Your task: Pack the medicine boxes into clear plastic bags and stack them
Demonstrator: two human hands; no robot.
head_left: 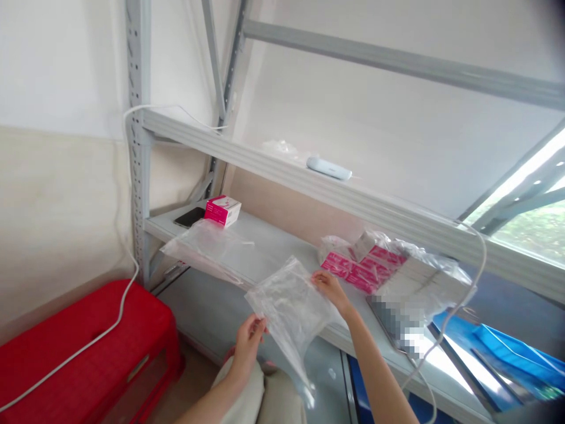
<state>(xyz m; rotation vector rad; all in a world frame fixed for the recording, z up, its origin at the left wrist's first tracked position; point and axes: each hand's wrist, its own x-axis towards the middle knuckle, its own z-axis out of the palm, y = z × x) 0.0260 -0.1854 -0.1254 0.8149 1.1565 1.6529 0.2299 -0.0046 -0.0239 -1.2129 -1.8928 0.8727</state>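
A clear plastic bag (293, 306) is stretched between my two hands, above the front edge of the grey shelf. My left hand (250, 338) pinches its lower left edge, fingers closed on the film. At the upper right edge, my right hand (330, 288) grips the same bag between thumb and fingers. The bag looks flat, with nothing visible inside, and its lower corner hangs down over the shelf edge. Just right of my right hand lie pink and white boxes (368, 265) wrapped in clear plastic.
Further left on the shelf (269, 250) are more clear bags (207, 241), a pink and white box (223, 210) and a black phone (189, 217). A pale blue device (329, 168) rests on the upper shelf. A red stool (83, 335), white cable (126, 282) and blue tray (521, 353) flank the workspace.
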